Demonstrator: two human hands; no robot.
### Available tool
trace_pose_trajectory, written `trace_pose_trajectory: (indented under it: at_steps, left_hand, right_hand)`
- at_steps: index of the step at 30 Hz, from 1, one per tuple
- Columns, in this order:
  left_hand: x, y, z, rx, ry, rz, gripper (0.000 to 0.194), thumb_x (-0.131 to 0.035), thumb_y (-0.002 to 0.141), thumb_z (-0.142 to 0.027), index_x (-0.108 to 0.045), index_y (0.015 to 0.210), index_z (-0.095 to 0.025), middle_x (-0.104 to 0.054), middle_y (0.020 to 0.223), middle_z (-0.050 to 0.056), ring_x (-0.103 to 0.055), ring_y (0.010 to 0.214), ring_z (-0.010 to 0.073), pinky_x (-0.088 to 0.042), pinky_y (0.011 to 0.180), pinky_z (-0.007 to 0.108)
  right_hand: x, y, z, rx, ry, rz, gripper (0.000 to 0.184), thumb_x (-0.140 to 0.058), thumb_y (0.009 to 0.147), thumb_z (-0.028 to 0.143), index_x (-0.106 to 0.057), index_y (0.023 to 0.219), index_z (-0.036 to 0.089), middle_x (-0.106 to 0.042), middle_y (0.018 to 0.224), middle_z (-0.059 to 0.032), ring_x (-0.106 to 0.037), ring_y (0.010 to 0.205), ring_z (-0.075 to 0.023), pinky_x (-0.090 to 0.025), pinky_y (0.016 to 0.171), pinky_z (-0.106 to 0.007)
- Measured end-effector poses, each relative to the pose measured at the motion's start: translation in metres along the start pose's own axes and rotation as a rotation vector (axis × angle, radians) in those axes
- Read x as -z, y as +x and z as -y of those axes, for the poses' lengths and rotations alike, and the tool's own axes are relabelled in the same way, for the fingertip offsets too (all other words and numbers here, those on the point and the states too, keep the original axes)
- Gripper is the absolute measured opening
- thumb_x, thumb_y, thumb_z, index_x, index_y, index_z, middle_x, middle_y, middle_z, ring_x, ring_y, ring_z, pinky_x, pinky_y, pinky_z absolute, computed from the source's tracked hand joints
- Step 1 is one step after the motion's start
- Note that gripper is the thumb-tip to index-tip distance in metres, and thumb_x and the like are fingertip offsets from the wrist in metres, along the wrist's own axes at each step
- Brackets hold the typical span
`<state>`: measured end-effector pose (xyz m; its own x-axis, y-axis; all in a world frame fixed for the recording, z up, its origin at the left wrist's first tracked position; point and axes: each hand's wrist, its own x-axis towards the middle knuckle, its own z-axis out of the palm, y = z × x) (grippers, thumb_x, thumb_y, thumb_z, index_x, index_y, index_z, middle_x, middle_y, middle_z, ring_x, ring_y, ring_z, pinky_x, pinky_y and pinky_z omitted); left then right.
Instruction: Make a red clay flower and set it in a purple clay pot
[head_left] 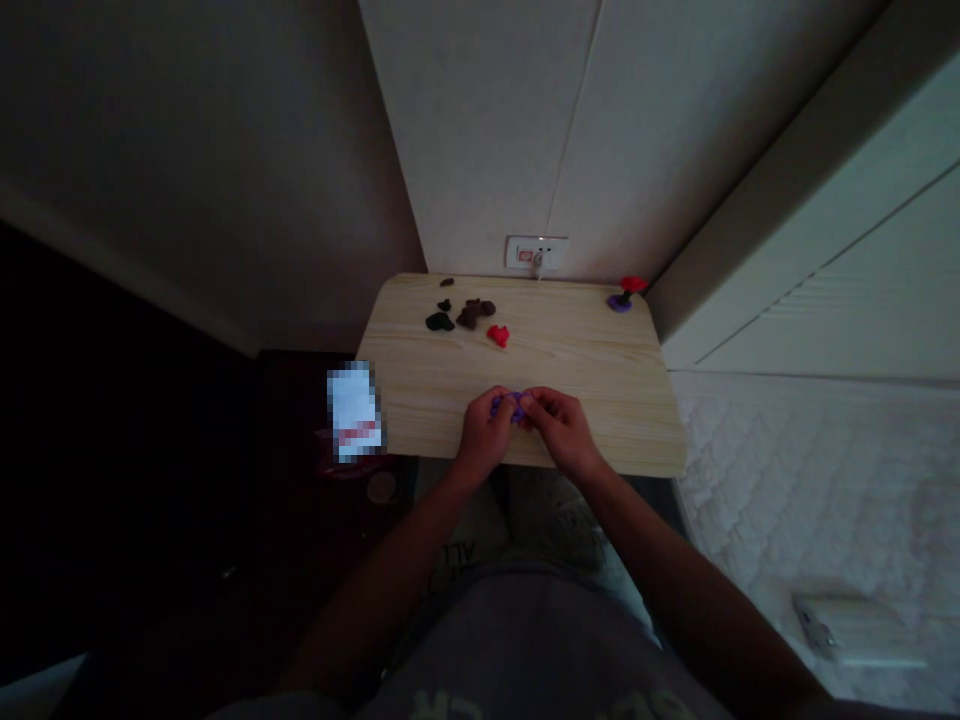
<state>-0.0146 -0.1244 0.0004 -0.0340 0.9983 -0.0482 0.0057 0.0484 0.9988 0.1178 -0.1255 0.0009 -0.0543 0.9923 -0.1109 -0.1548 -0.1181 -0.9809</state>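
Note:
A lump of purple modelling clay (517, 404) is pinched between both hands above the front edge of the wooden table (585, 365). My left hand (485, 425) is closed on its left side, thumb pressing on top. My right hand (561, 425) grips its right side with thumb and curled fingers, which partly cover it. Beyond the hands lies a red clay lump (499, 335). Brown clay lumps (472, 313) and black clay pieces (440, 321) sit farther back to the left. A small figure with a red top (632, 285), black stem and purple base stands at the back right.
A wall socket (536, 252) with a plug in it is just behind the table. Right of the table is a bed with a quilted white cover (817, 470) and a white box-like object (859, 630). A blurred-out pale rectangle (355, 410) is off the table's left edge.

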Motion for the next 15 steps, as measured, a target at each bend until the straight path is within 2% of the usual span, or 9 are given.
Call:
trace_pose_trajectory:
  at_steps: [3, 6, 9, 15]
  left_hand:
    - [-0.01, 0.002, 0.005, 0.036, -0.063, -0.012, 0.023, -0.059, 0.088, -0.035, -0.06, 0.072, -0.019, -0.051, 0.062, -0.003, -0.045, 0.054, 0.012, -0.033, 0.051, 0.023]
    - [-0.01, 0.002, 0.006, 0.055, -0.088, -0.015, 0.027, -0.061, 0.088, -0.043, -0.06, 0.075, -0.02, -0.048, 0.06, -0.004, -0.042, 0.049, 0.0112, -0.03, 0.047, 0.023]
    - [0.002, 0.001, 0.001, 0.037, -0.061, -0.01, 0.029, -0.064, 0.088, -0.045, -0.063, 0.074, -0.02, -0.049, 0.058, -0.004, -0.041, 0.05, 0.0117, -0.03, 0.048, 0.023]
    - [0.027, 0.001, -0.016, -0.055, 0.051, 0.013, 0.02, -0.07, 0.086, -0.034, -0.07, 0.071, -0.02, -0.061, 0.066, 0.001, -0.053, 0.066, 0.0171, -0.038, 0.064, 0.025]
  right_hand:
    - [0.001, 0.002, -0.004, 0.007, 0.032, -0.038, 0.041, -0.079, 0.076, 0.058, -0.069, 0.078, 0.019, -0.062, 0.063, 0.0013, -0.053, 0.056, -0.0126, -0.044, 0.057, -0.027]
    - [0.001, 0.006, -0.006, 0.005, 0.054, -0.042, 0.041, -0.078, 0.077, 0.059, -0.068, 0.077, 0.019, -0.062, 0.063, 0.0012, -0.053, 0.055, -0.0125, -0.044, 0.056, -0.027]
    - [-0.003, 0.009, -0.001, 0.0, 0.04, -0.006, 0.042, -0.078, 0.076, 0.061, -0.068, 0.074, 0.019, -0.063, 0.062, 0.001, -0.055, 0.055, -0.013, -0.046, 0.055, -0.027]
    - [-0.009, 0.011, 0.015, -0.033, -0.042, 0.121, 0.039, -0.088, 0.069, 0.055, -0.074, 0.076, 0.019, -0.069, 0.063, -0.0015, -0.062, 0.058, -0.0166, -0.051, 0.058, -0.03]
